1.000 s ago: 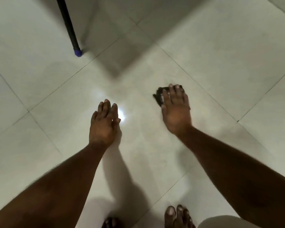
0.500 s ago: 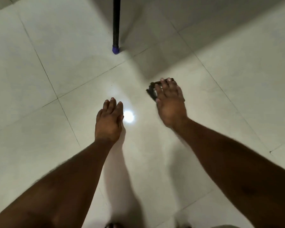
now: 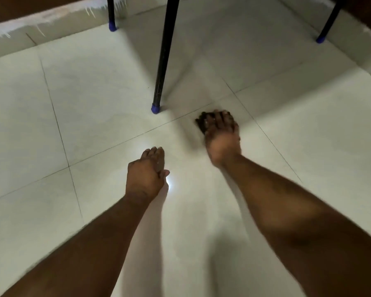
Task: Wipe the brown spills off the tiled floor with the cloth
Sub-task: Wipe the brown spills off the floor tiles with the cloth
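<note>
Head view: my right hand (image 3: pixel 222 133) has pushed the dark crumpled cloth (image 3: pixel 201 123) forward, fingers pressed flat on it, beside the black blue-capped chair leg (image 3: pixel 162 67). My left hand (image 3: pixel 146 174) braces open-palmed nearer me. No brown spills visible here now.

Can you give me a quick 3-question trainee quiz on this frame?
1. Which hand presses the cloth on the floor?
2. True or false: the left hand holds a cloth.
3. The cap on the nearest chair leg is: A red, B blue, C white?

Key:
1. The right hand.
2. False; it rests on the tile.
3. B.
</note>
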